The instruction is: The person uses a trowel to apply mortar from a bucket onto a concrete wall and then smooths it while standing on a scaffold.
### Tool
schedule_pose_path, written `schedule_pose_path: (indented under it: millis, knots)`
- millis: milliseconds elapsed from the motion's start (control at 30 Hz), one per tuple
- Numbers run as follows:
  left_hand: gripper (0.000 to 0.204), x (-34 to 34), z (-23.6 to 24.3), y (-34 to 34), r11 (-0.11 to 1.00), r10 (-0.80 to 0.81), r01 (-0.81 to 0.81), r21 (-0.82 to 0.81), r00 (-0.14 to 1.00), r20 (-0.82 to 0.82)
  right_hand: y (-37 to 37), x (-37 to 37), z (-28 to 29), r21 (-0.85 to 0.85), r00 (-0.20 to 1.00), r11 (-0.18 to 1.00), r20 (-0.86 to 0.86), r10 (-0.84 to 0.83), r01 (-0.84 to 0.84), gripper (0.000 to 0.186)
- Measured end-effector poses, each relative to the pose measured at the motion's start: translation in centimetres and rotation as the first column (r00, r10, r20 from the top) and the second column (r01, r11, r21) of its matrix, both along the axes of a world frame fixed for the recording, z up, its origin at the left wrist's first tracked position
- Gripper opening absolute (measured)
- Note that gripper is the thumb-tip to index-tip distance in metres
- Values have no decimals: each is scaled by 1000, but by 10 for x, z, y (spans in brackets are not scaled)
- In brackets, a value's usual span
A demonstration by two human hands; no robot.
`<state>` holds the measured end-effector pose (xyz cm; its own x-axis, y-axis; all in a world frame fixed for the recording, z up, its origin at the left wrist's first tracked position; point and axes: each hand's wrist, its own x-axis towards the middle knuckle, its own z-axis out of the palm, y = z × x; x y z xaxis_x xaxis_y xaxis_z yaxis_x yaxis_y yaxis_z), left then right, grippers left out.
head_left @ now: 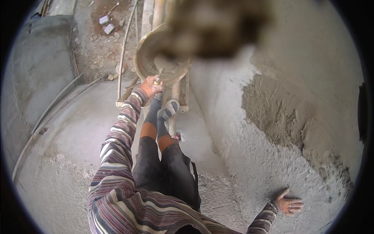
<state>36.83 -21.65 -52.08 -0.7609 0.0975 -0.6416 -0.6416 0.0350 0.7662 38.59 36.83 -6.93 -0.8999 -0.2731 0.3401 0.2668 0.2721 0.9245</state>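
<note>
My left hand [151, 86] is closed round the yellowish handle of a trowel [157, 81], at the near rim of a round basin [139, 58]. The trowel's shank points into the basin, where grey mortar [173, 69] lies; its blade is hard to make out. Down at the right, my right hand [289, 204] rests with spread fingers on the rough grey wall [257, 171] and holds nothing. Above that hand, a band of wet, darker mortar [278, 111] covers part of the wall.
My feet stand on a narrow scaffold of poles and planks [175, 90] beside the basin. Long poles [124, 50] lean near it. Rubble and pale blocks [109, 28] lie on the ground at the far left. A blurred dark shape [218, 27] hides part of the basin.
</note>
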Motion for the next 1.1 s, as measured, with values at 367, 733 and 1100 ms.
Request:
schedule_pose_path:
  millis: [367, 733, 1100]
  knots:
    - [22, 41, 161, 198, 665, 440, -542, -513, 840, -317, 14, 2, 1, -86, 995, 992, 43, -92, 96, 101]
    - [29, 57, 286, 460, 976, 109, -111, 190, 994, 22, 20, 7, -6, -181, 998, 983, 51, -31, 40, 99]
    - [16, -27, 107, 489, 926, 265, -328, 185, 917, 299, 27, -1, -5, -233, 999, 972, 36, 25, -16, 97]
